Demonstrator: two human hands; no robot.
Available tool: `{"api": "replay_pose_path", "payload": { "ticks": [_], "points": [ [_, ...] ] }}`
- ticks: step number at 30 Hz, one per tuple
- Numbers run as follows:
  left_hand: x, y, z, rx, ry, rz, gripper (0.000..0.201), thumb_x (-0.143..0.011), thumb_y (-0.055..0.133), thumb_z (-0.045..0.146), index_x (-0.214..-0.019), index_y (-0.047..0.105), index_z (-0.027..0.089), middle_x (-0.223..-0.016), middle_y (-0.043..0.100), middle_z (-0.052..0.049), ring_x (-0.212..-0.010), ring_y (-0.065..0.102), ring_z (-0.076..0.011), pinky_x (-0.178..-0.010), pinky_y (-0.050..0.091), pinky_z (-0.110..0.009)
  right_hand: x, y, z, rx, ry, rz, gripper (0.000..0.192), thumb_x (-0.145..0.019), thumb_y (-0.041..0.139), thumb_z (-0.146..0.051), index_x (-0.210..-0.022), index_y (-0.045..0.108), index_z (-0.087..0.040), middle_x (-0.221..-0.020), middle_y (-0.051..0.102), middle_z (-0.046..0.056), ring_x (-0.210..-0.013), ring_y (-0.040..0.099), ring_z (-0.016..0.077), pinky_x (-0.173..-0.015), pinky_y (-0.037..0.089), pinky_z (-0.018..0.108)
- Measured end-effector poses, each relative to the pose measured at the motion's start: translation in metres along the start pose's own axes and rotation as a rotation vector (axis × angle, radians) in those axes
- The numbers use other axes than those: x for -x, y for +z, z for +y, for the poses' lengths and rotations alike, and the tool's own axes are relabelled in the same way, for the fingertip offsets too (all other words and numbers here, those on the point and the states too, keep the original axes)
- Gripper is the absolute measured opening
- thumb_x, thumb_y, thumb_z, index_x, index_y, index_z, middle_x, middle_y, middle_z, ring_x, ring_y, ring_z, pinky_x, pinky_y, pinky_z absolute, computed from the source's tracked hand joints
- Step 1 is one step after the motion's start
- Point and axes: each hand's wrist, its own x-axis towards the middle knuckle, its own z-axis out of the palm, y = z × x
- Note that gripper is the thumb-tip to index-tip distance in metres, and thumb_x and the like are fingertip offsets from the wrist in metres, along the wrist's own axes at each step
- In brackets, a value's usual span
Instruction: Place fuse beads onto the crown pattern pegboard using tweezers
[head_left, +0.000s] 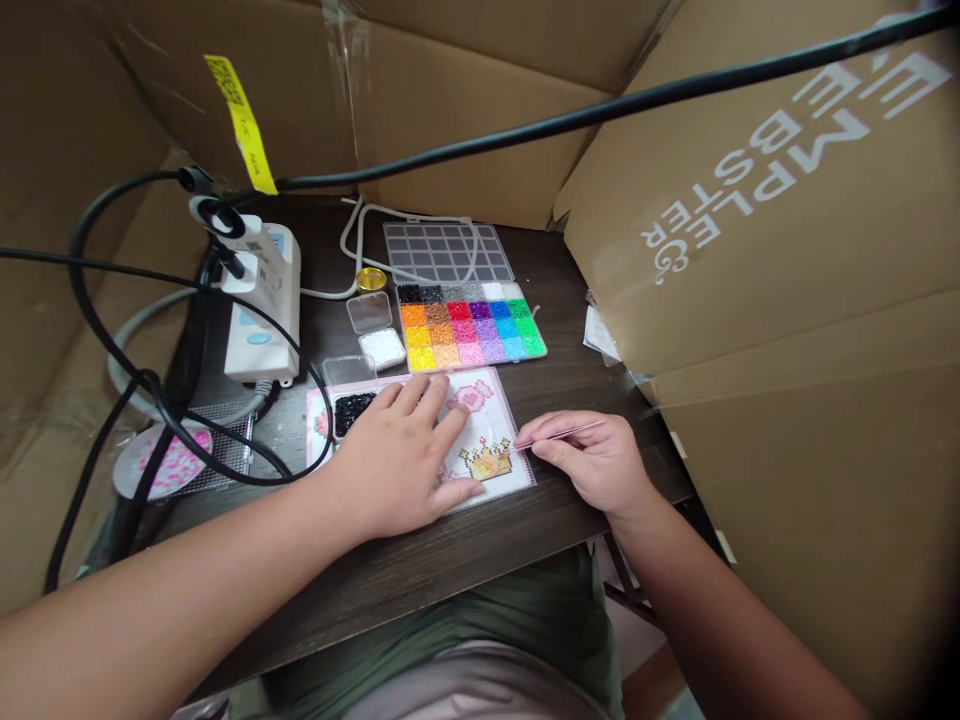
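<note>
My left hand [405,460] lies flat with its fingers spread on a printed pattern sheet [504,398]. Near its fingertips the sheet shows a pink candy figure and, by the thumb, a yellow crown [491,464] made of small squares; whether beads lie on the crown I cannot tell. My right hand [600,465] pinches thin pink tweezers [561,434], their tip at the sheet's right edge. A small box of black beads [351,412] rests on the sheet, left of my left fingers. Behind the sheet stands a divided case of coloured beads [471,328], its clear lid [450,252] folded back.
A small box of white beads [382,349] and a gold tin [371,279] stand left of the case. At the left are a power strip [262,345], looping black cables [161,400] and a dish of pink beads [161,462]. Cardboard walls [787,330] surround the dark table.
</note>
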Motion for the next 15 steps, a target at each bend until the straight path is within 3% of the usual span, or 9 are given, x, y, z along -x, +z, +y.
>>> {"api": "replay_pose_path", "payload": {
  "ticks": [6,10,12,15],
  "points": [
    [0.000,0.001,0.000,0.004,0.002,-0.004,0.073,-0.088,0.046,0.071,-0.133,0.058,0.015,-0.144,0.047,-0.024,-0.134,0.044,-0.0423,-0.106,0.039,-0.055,0.001,-0.003,0.007,-0.050,-0.008,0.004,0.007,-0.081,0.076,-0.021,-0.076,0.080,-0.022,-0.081,0.079,0.006,-0.074,0.074,0.0181,-0.069,0.059,0.027],
    [0.001,0.001,0.000,0.014,-0.007,0.005,0.073,-0.087,0.046,0.072,-0.133,0.058,0.015,-0.145,0.047,-0.025,-0.135,0.043,-0.0430,-0.107,0.038,-0.056,-0.003,-0.003,0.011,-0.161,0.014,0.109,0.009,-0.078,0.080,-0.029,-0.075,0.079,-0.021,-0.079,0.078,0.007,-0.072,0.071,0.0190,-0.068,0.057,0.030],
    [0.001,0.001,0.000,0.028,-0.014,-0.002,0.073,-0.087,0.046,0.072,-0.131,0.059,0.016,-0.145,0.047,-0.025,-0.135,0.043,-0.0427,-0.107,0.039,-0.055,-0.013,-0.001,0.006,-0.245,0.042,0.162,0.013,-0.076,0.082,-0.033,-0.075,0.079,-0.020,-0.078,0.077,0.008,-0.056,0.062,0.0138,-0.053,0.050,0.026],
    [0.001,0.000,0.001,0.049,-0.019,-0.005,0.071,-0.087,0.046,0.073,-0.128,0.060,0.016,-0.146,0.047,-0.024,-0.135,0.044,-0.0421,-0.107,0.040,-0.055,-0.043,0.004,-0.013,-0.351,0.048,0.177,0.018,-0.074,0.083,-0.035,-0.075,0.080,-0.017,-0.063,0.070,0.007,-0.040,0.036,0.0046,-0.039,0.025,0.021]
  ]
}}
